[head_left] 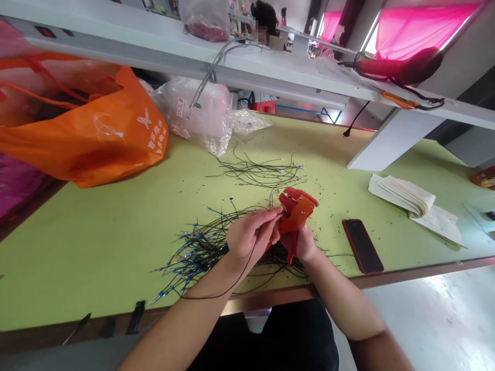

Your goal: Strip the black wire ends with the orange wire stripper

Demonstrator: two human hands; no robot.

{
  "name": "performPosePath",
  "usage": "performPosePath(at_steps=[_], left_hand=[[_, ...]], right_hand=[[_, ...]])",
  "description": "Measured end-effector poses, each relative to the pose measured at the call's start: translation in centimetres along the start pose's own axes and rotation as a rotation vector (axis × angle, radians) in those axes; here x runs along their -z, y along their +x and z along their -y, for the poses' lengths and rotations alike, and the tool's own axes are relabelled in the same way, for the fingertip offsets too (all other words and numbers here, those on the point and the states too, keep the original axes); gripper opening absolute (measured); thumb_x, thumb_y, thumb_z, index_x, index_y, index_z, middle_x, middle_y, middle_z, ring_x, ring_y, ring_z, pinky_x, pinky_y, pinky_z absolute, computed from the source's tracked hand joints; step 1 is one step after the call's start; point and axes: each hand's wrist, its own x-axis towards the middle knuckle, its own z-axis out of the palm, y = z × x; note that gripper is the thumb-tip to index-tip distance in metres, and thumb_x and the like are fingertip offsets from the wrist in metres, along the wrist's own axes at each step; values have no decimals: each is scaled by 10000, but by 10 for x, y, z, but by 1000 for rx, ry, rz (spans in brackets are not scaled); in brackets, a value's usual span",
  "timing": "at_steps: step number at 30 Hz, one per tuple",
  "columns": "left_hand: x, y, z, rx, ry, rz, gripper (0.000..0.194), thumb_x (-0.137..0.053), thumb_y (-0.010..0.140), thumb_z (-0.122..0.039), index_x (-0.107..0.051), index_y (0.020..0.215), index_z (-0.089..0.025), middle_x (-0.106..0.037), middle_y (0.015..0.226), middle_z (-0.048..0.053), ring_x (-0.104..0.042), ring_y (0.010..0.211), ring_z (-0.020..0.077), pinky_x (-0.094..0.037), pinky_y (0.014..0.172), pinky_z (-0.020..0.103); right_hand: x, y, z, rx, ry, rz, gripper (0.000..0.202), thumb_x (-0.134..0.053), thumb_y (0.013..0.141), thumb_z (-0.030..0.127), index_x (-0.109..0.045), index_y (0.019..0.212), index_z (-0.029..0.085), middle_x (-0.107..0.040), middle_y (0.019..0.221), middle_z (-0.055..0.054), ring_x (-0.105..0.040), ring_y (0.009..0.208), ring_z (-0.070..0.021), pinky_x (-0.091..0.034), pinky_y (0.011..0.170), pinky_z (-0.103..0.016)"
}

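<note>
One wire [222,295] pinched in left hand [247,232], close to the stripper [300,207]. Right hand [304,242] wrapped round stripper's handle. Pile [199,252] beneath both.

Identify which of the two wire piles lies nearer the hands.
The larger pile, with many blue-marked ends, spread beneath the left hand; the smaller pile lies farther off, toward the shelf.

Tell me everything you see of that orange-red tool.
The tool is plier-like, with an orange body and red parts that look plastic, and small shiny fasteners on its side. It tilts above black wires, head pointing forward. The right hand grips its handle; the left hand pinches a single wire beside it. Its jaws' exact state is unclear.
</note>
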Motion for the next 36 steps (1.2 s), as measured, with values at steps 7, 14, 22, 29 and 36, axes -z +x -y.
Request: performPosePath(at_steps=[7,14,22,29,36], left_hand=[[-1,-1,1,-109,-12,21,286,-662,939,-45,-677,1141,-247,-822,1048,30,-715,559,64,-609,584,163],[-2,-7,5,-105,-35,24,323,-668,928,-32,-653,1176,-239,-816,1083,46,-741,629,74,-622,623,169],[-1,-5,-3,-260,62,49,359,-705,885,-10,-639,1179,-204,-820,1039,59,-802,933,171,-662,840,255],[2,-9,-2,-298,49,42,343,-743,852,-1,-647,1140,-159,-815,1045,95,-796,973,189,-667,853,278],[3,-8,0,-326,42,98,299,-723,878,-24,-655,1128,-172,-817,1042,78,-799,954,177,-664,866,271]], right_hand=[[-1,2,2,-33,22,-121,736,-683,624,896,-585,970,253,-564,545,21,-636,567,-252,-516,470,-350],[-1,1,3,7,52,-123,667,-726,670,838,-612,980,258,-553,558,21,-646,585,-264,-558,523,-389],[-1,-1,6,152,-58,-261,615,-735,682,813,-685,952,263,-616,824,-38,-601,729,-225,-588,681,-380],[2,-5,5,209,-132,-272,624,-688,696,835,-684,963,272,-584,872,-52,-576,765,-237,-583,700,-383],[7,-5,3,112,-108,-178,707,-633,689,893,-676,979,250,-580,878,-82,-568,792,-250,-566,663,-390]])
